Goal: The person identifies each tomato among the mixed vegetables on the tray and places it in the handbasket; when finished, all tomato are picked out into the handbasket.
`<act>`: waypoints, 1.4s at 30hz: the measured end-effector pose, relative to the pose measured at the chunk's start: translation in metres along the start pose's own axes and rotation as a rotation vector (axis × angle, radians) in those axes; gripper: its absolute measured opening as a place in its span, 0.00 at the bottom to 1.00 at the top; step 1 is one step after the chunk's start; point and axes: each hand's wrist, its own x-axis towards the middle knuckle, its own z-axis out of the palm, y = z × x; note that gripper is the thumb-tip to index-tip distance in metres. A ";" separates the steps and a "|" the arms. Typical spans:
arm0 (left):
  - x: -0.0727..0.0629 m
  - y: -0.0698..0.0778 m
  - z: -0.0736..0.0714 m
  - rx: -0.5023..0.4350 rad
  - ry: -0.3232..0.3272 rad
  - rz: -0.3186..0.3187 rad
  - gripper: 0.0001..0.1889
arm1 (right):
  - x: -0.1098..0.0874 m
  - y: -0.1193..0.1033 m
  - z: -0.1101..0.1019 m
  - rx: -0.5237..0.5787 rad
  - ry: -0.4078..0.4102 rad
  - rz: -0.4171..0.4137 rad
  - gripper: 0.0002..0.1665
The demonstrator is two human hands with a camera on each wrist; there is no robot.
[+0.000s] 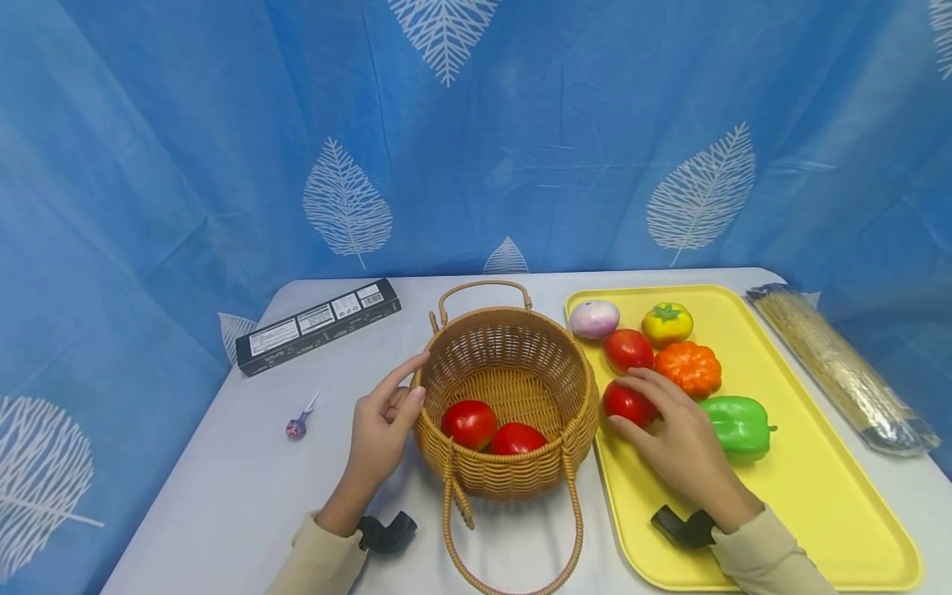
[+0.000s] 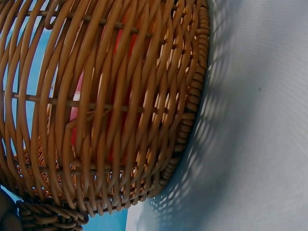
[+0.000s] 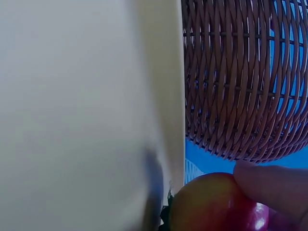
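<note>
A brown wicker basket point(image 1: 513, 475) stands in the middle of the table, its handles folded out to front and back. Inside lie two red tomatoes, one at the left point(image 1: 468, 424) and one nearer the front point(image 1: 518, 439). My left hand point(image 1: 383, 421) holds the basket's left rim with thumb and index finger. On the yellow tray point(image 1: 811, 529), by its left edge, my right hand point(image 1: 673, 434) grips a red tomato point(image 1: 627, 402); the right wrist view shows its green calyx and my thumb point(image 3: 272, 185) against its skin. Another red tomato point(image 1: 628, 350) lies just behind.
The tray also bears a purple onion point(image 1: 594, 319), a yellow tomato point(image 1: 667, 323), an orange pumpkin point(image 1: 687, 368) and a green bell pepper point(image 1: 736, 426). To its right lies a clear pack of noodles point(image 1: 844, 368). A black box point(image 1: 318, 326) and a lollipop point(image 1: 297, 426) lie left.
</note>
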 end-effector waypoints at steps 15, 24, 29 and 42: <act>0.002 0.002 0.000 0.001 0.000 0.021 0.22 | 0.001 -0.003 -0.003 0.031 0.066 0.000 0.32; 0.001 0.001 0.000 -0.001 0.004 0.017 0.23 | 0.001 -0.003 -0.003 0.080 0.103 -0.009 0.32; 0.001 0.001 -0.001 0.002 0.006 0.013 0.23 | 0.001 -0.005 -0.005 0.099 0.106 0.000 0.34; 0.000 -0.002 0.000 -0.010 0.003 0.026 0.23 | 0.002 -0.010 -0.012 0.142 0.128 -0.002 0.34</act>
